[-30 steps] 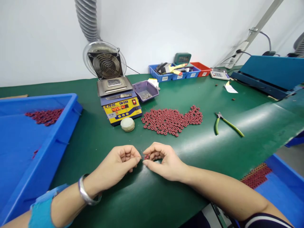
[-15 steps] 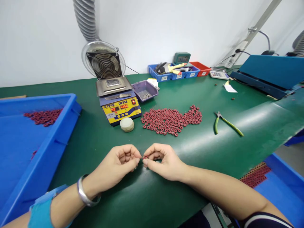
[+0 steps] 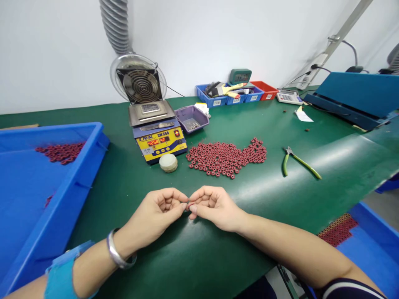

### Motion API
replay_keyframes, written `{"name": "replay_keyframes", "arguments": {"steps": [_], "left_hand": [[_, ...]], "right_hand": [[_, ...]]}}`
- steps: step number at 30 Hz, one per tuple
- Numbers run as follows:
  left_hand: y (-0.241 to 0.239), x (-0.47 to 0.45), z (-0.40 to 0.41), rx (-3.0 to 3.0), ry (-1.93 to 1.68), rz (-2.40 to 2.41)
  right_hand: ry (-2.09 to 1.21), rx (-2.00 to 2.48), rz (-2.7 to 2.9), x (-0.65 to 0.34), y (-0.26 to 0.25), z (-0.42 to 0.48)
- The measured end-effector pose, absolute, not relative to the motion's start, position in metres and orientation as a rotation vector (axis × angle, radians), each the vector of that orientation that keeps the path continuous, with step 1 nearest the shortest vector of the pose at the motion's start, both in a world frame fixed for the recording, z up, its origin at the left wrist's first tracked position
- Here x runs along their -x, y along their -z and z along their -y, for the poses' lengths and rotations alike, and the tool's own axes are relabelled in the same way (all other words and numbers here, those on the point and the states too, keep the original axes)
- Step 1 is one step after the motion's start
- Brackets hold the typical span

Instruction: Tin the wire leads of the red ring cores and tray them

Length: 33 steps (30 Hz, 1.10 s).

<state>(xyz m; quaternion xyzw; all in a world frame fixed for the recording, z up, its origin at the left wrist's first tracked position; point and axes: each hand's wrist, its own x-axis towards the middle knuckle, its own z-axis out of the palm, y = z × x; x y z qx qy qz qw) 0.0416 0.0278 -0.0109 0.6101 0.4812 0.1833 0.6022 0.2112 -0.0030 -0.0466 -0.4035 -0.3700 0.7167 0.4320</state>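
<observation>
Above the green bench mat, my right hand (image 3: 218,208) pinches a small red toothed ring (image 3: 191,204) between thumb and fingertips. Only a sliver of the ring shows; the fingers cover the rest. My left hand (image 3: 163,209) meets it from the other side, thumb and forefinger closed together at the ring's edge. Whatever those left fingertips grip is too small to make out. Beyond both hands lies a loose spread of similar red toothed rings (image 3: 215,158), with fine wire ends sticking up at its back edge.
A yellow-fronted solder pot (image 3: 162,143) stands behind a round pale tin (image 3: 168,162), beside a purple tray (image 3: 199,120). Green-handled cutters (image 3: 301,162) lie at right. Blue bins holding red rings flank the bench, one left (image 3: 90,166), one lower right (image 3: 370,249). Tool boxes (image 3: 212,101) line the wall.
My fingertips have shifted slightly around the red ring, and the right fingers sit a little higher. The whole view has moved slightly. The pot's display digits have switched.
</observation>
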Motion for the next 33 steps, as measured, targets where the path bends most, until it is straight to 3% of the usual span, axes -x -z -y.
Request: {"name": "replay_keyframes", "arguments": {"steps": [33], "left_hand": [[0.0132, -0.0414, -0.0267, -1.511, -0.398, -1.121]], "right_hand": [[-1.776, 1.043, 0.918, -0.2084, 0.0473, 0.0042]]}}
